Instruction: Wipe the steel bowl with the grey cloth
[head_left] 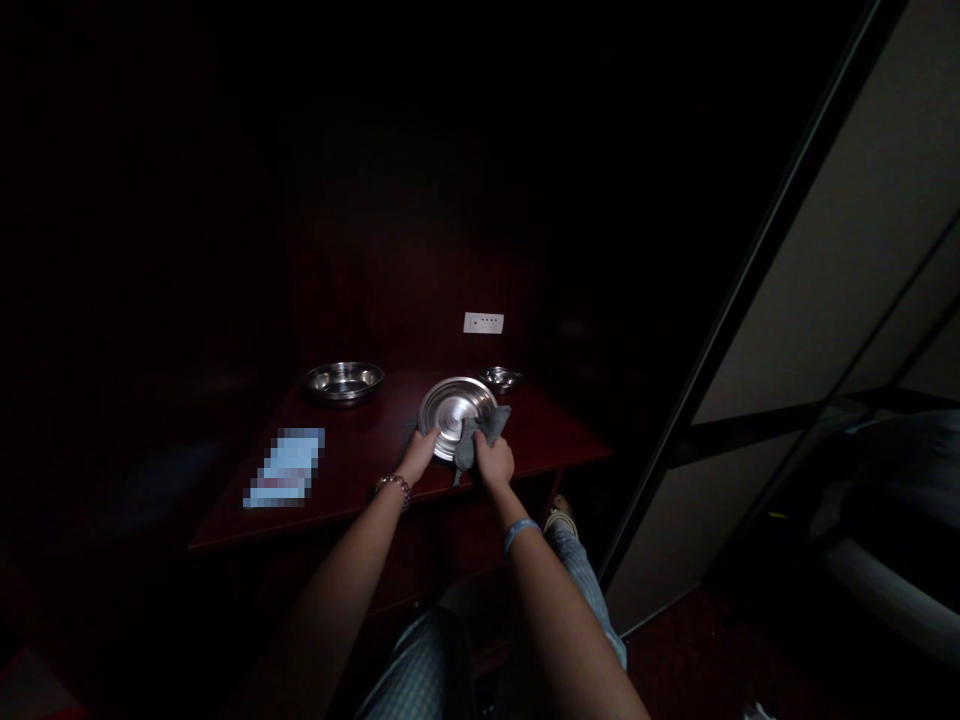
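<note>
The left hand (420,457) has fingers clamped on the rim of a tilted stainless-steel dish (452,402) by the table's (364,450) front edge; the right hand (496,463) clamps a gray cloth (489,426) against it; even pressure should suit wiping

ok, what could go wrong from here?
1. Slip: the left hand has the metal dish by its rim near the table's front edge, so it might drop if that grip loosens.
2. Snag: a loose end of the grey cloth hangs below the right hand and could catch.
3. Bump: the small bowl sits just behind the dish and might get knocked.
</note>
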